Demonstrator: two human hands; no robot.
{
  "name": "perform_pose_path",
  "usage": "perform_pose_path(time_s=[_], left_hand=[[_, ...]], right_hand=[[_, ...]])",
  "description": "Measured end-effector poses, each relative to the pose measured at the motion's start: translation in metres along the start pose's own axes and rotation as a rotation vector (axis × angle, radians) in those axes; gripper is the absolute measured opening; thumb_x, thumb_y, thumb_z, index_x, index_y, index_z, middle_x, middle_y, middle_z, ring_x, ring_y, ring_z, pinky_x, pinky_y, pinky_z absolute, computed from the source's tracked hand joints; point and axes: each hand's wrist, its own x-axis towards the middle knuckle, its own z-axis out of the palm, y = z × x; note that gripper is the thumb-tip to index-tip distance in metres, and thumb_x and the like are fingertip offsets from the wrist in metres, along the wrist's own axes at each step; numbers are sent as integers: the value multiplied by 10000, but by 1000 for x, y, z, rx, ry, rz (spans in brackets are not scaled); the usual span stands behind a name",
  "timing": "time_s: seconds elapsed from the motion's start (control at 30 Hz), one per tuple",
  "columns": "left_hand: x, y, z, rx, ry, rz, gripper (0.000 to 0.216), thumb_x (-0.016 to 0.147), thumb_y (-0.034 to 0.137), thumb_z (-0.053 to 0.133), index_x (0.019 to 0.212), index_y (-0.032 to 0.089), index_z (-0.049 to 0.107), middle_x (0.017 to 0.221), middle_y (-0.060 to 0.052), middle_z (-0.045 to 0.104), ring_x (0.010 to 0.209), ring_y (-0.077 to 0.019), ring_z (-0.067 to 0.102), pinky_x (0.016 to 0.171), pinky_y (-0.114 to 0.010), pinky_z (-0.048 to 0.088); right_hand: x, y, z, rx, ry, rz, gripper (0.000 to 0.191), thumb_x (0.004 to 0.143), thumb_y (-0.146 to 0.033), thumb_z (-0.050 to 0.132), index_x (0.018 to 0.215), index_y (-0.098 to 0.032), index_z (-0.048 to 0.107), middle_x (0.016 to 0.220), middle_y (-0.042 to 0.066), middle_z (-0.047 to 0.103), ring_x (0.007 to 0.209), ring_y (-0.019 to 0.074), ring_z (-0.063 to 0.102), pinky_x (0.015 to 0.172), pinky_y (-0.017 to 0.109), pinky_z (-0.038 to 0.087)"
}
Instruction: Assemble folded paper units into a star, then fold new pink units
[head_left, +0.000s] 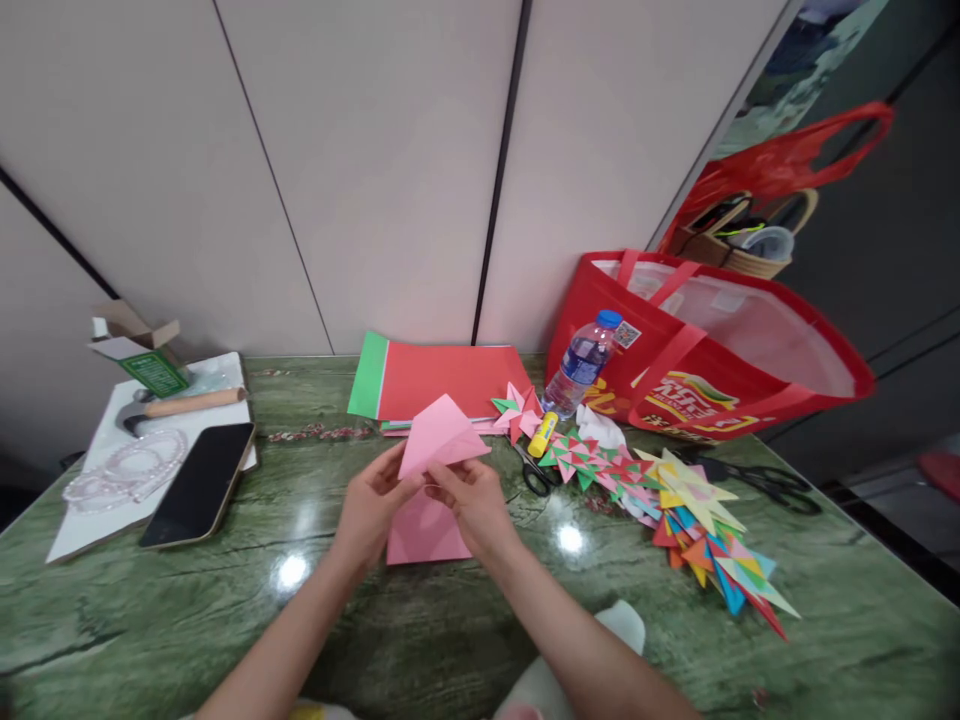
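Between both hands a folded piece of pink paper [442, 432] is raised a little above the table. My left hand [377, 497] grips its left lower edge, fingers behind and thumb in front. At the right lower edge, my right hand [472, 500] pinches the same paper, the two thumbs nearly meeting. Beneath the hands lies a flat pink sheet [426, 535]. Just behind the held paper is a stack of coloured paper with a red sheet [450, 380] and a green sheet [368, 377] on show.
To the right are a paper star [519, 412], yellow glue stick [543, 435], scissors [535, 478], water bottle [577, 370], several folded paper stars [712, 530] and a red bag [697, 350]. On the left sit a phone [201, 485], hammer [195, 403] and small box [150, 365].
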Motion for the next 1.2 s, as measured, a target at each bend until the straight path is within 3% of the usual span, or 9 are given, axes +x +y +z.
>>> perform_pose_path(time_s=[0.17,0.4,0.87,1.2], left_hand=[[14,-11,8,207,-36,-72,288,548,274,757,792,130,704,803,-82,722,726,-212,650,672,-290,508],[17,-11,-9,352,9,-71,167,594,297,723,636,135,715,631,-51,709,562,-160,611,549,-230,469],[5,-6,-15,204,-41,-201,216,620,334,715,708,138,730,678,-87,721,543,-165,633,560,-260,514],[3,-7,-16,87,-45,-215,200,614,303,729,706,125,722,719,-94,725,669,-199,670,670,-289,538]], right_hand=[[18,0,-16,-4,77,-32,259,500,-269,791,664,-145,633,592,-13,637,527,94,562,542,226,468],[26,19,-12,-40,34,-52,245,550,-301,762,694,-153,631,616,-13,647,527,94,551,533,225,436],[15,15,-18,-181,83,-73,243,538,-319,760,661,-154,632,587,5,644,547,125,571,543,249,474],[13,19,-18,-170,71,-71,211,534,-294,757,640,-150,645,562,-4,643,504,117,554,552,263,469]])
